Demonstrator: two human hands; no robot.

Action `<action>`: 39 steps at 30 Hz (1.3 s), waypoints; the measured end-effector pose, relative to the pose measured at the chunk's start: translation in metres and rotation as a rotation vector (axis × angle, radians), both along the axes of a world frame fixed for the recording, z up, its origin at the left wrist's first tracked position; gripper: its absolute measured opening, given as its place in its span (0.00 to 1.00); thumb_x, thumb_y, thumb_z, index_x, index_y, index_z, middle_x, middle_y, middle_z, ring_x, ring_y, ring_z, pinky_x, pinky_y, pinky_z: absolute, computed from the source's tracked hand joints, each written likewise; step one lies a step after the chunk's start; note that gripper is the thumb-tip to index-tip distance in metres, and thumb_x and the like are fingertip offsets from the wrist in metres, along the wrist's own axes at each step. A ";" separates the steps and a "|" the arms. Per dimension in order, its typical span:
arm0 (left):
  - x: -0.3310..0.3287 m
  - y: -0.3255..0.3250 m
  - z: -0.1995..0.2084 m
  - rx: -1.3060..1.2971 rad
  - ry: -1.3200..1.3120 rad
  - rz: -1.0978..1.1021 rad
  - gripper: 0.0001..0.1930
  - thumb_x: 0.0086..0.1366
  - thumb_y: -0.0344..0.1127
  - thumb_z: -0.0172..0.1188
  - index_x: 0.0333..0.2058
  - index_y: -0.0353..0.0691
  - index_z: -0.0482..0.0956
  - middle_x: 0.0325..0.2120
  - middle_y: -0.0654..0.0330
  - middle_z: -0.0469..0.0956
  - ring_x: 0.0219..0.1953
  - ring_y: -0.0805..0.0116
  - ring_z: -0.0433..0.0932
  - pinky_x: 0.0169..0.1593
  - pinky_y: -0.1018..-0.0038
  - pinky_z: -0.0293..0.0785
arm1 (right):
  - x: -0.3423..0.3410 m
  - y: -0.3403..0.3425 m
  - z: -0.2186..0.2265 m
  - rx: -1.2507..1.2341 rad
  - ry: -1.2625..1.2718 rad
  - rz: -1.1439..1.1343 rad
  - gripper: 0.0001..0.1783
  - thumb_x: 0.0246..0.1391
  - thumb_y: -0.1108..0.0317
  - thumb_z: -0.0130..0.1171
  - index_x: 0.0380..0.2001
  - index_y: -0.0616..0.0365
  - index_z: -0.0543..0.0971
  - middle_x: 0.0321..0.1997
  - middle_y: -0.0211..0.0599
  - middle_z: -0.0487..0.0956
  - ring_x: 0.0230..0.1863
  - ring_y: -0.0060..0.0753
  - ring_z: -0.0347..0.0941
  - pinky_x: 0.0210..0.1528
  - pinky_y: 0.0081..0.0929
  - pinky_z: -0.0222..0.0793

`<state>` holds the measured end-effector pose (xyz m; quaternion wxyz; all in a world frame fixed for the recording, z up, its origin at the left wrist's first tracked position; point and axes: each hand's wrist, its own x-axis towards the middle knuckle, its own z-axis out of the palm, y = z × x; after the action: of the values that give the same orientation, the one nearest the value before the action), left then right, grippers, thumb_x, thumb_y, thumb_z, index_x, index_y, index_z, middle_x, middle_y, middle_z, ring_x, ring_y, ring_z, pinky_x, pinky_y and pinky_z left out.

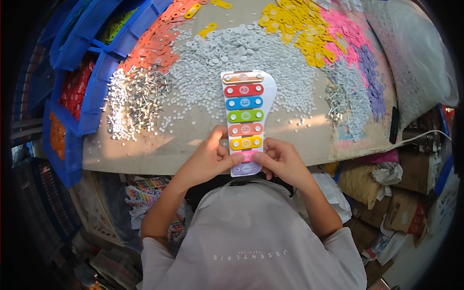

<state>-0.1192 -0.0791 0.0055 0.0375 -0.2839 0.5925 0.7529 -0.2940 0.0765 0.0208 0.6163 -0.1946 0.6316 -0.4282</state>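
Note:
A toy xylophone with a white base (269, 89) and a column of coloured bars is held between my hands at the near edge of the table. My left hand (204, 158) grips its left side, thumb on the left end of the pink bar (248, 155). From the other side my right hand (286, 160) grips it, thumb on that bar's right end. White round caps show on both ends of the bars from the top one down to the yellow bar (246, 142). Lowest is the purple bar (246, 168), with small holes and no caps visible. My fingers under the base are hidden.
White washers (227, 50) lie heaped mid-table, with metal pins (137, 99) on the left and more pins (345, 96) on the right. Loose yellow bars (295, 24), pink bars (344, 31) and orange bars (157, 48) surround them. Blue bins (99, 104) line the left edge; a plastic sack (411, 58) stands right.

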 end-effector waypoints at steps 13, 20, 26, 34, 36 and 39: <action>-0.001 -0.001 0.000 -0.143 -0.082 -0.044 0.26 0.64 0.29 0.67 0.55 0.32 0.63 0.21 0.67 0.78 0.23 0.86 0.71 0.26 0.85 0.62 | 0.006 0.003 -0.012 -0.098 0.195 0.048 0.16 0.65 0.58 0.61 0.33 0.62 0.75 0.18 0.29 0.77 0.15 0.16 0.71 0.18 0.19 0.65; 0.010 0.009 0.004 -0.058 -0.029 0.157 0.25 0.67 0.26 0.62 0.60 0.34 0.62 0.24 0.67 0.77 0.25 0.86 0.70 0.27 0.86 0.60 | -0.030 0.022 0.000 -0.101 0.620 -0.083 0.11 0.64 0.63 0.58 0.40 0.61 0.78 0.24 0.38 0.79 0.26 0.25 0.76 0.29 0.29 0.70; 0.043 0.015 0.007 -0.275 -0.029 0.409 0.15 0.67 0.27 0.62 0.51 0.35 0.73 0.21 0.73 0.71 0.24 0.88 0.64 0.28 0.85 0.58 | -0.115 0.070 0.000 0.128 1.587 -0.311 0.11 0.60 0.72 0.56 0.45 0.63 0.77 0.45 0.49 0.78 0.48 0.50 0.74 0.52 0.40 0.70; 0.077 -0.016 0.009 -0.733 -0.095 0.622 0.04 0.67 0.30 0.60 0.38 0.35 0.81 0.27 0.64 0.76 0.28 0.77 0.72 0.32 0.78 0.69 | -0.157 0.103 -0.024 0.219 1.655 -0.188 0.05 0.60 0.74 0.57 0.34 0.61 0.72 0.35 0.44 0.73 0.41 0.50 0.70 0.45 0.43 0.65; 0.096 -0.034 0.005 -0.898 -0.174 0.699 0.04 0.66 0.29 0.61 0.38 0.36 0.81 0.28 0.62 0.77 0.28 0.73 0.74 0.33 0.75 0.71 | -0.154 0.100 -0.024 0.223 1.668 -0.174 0.05 0.60 0.73 0.57 0.34 0.61 0.72 0.35 0.44 0.73 0.41 0.50 0.69 0.45 0.43 0.65; 0.127 -0.062 0.007 -1.290 -0.360 0.798 0.05 0.64 0.29 0.61 0.37 0.37 0.82 0.32 0.56 0.78 0.33 0.60 0.78 0.37 0.68 0.74 | -0.149 0.093 -0.022 0.237 1.668 -0.178 0.05 0.60 0.73 0.57 0.35 0.60 0.72 0.36 0.43 0.73 0.41 0.50 0.69 0.44 0.43 0.65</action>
<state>0.0082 -0.1413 0.0123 -0.3134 -0.5591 0.7510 0.1584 -0.4429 0.1700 -0.0013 -0.0713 -0.3305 0.9332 -0.1220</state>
